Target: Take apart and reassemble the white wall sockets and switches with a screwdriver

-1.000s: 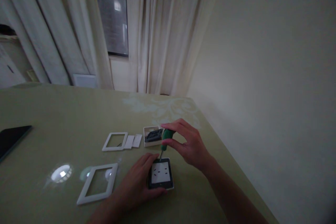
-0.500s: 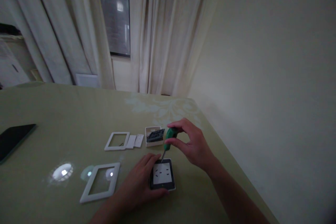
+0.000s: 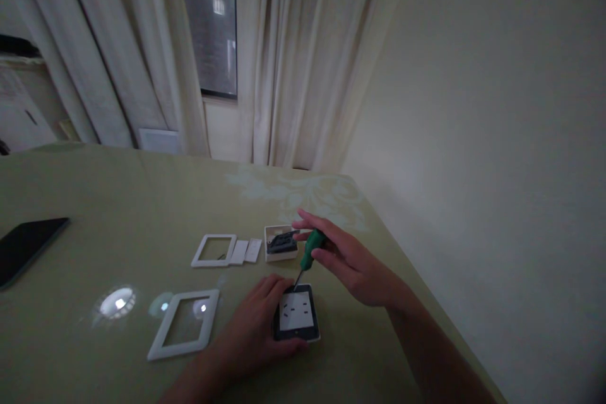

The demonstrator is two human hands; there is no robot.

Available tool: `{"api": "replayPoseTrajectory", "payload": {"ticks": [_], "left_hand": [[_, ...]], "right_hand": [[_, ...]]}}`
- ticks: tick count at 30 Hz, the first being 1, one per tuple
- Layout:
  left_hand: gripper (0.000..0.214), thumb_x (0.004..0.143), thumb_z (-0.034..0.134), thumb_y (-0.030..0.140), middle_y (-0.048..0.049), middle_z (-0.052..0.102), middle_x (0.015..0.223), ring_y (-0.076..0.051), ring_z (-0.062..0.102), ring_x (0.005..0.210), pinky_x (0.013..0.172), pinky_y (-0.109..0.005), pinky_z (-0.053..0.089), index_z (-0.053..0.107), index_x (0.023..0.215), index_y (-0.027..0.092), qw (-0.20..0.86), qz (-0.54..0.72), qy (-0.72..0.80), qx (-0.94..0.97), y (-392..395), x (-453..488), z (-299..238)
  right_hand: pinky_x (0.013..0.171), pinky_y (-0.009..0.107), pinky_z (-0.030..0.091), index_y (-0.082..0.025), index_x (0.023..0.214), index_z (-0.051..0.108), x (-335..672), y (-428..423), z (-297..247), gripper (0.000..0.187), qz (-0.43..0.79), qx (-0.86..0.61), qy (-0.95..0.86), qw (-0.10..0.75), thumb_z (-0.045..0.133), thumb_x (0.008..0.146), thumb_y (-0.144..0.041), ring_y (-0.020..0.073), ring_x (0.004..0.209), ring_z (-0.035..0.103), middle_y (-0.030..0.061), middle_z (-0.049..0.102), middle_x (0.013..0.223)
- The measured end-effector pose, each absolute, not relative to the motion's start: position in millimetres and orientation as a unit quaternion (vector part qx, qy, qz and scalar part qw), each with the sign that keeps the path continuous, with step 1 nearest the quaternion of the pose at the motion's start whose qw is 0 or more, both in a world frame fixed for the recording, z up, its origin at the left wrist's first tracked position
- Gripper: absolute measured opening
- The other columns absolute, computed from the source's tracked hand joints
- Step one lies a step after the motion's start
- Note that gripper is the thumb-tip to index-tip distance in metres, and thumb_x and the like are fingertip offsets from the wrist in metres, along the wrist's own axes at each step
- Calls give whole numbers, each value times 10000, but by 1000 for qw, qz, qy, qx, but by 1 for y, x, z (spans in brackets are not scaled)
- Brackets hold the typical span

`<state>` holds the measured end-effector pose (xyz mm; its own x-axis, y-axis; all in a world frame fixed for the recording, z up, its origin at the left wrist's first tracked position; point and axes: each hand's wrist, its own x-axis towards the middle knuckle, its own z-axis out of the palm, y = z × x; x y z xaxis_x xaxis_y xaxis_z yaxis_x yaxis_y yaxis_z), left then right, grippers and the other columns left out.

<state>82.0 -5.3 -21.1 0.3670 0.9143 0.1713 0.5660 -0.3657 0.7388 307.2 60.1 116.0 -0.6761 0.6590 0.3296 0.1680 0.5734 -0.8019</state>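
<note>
On the screwdriver [image 3: 312, 249], right-hand fingers [image 3: 318, 222] apparently straightened.

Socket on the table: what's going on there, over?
Left hand holding socket. Right hand holding green screwdriver, tip at socket's far edge. White box just beyond, apart from socket.

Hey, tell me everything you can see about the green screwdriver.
The screwdriver has a bulky green handle, which looks like plastic, and a thin, straight shaft that looks like metal. It points down at a slant, the handle leaning right and the tip at the far edge of the white-and-dark socket, on its dark border. The right hand has the handle between thumb and fingers. The tip's shape is too small to make out.
</note>
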Motion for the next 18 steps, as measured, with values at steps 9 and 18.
{"api": "replayPoseTrajectory", "payload": {"ticks": [9,18], "left_hand": [[778,720,937,393,-132,660,1401,-396,625,1278,1104,-559,521,623,1421,268,304,290,484,767,-4,85,-23],[734,701,953,333,-85,668,1324,-358,609,1247,1075,-493,513,629,1358,283,347,313,478,744,-4,87,-25]], "right_hand": [[1047,368,554,-303,1358,672,287,48,117,307,194,-268,-874,356,677,1054,-260,210,1155,703,47,751,1236],[1232,487,439,-365,1664,357,299,46,118,676,282,-277,-866,307,567,1054,-163,244,1439,565,70,596,1558]]}}
